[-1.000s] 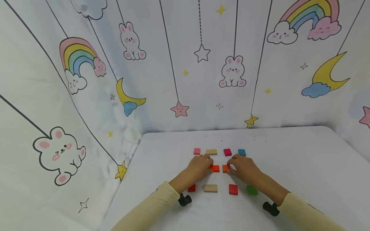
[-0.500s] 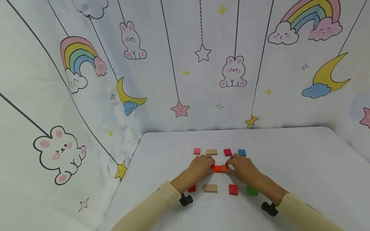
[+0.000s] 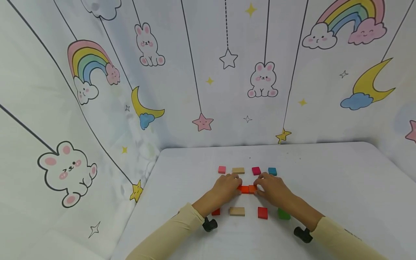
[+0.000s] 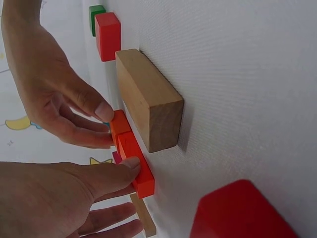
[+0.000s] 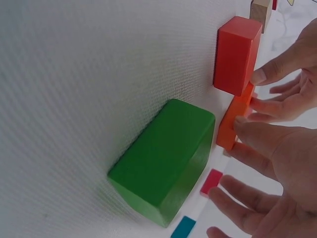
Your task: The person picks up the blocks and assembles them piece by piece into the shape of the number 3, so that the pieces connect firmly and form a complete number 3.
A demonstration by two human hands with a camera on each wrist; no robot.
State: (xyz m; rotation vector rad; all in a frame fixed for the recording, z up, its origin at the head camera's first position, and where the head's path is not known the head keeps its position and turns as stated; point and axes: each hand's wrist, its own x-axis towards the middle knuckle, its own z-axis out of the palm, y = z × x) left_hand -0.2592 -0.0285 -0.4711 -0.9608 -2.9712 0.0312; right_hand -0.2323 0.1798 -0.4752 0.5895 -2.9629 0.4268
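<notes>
Table [image 3: 341,184]: white, bearing blocks in rows. Left hand [image 3: 225,188], at nine o'clock of the middle pair, is narrowed to a thumb-and-forefinger pinch, remaining fingers spread loosely; right hand [image 3: 274,190], at three, likewise. Nearer wood block [image 3: 237,211] lies apart at seven o'clock, green block [image 3: 284,213] at four. Left pinches the red-orange block [image 3: 245,189], right the orange block [image 3: 252,189], end to end, touching; gripping outer ends presumably leaves the meeting faces unobstructed

Cartoon-printed cloth [image 3: 227,94] behind a white table [image 3: 325,177] hints at a child's playroom.
</notes>
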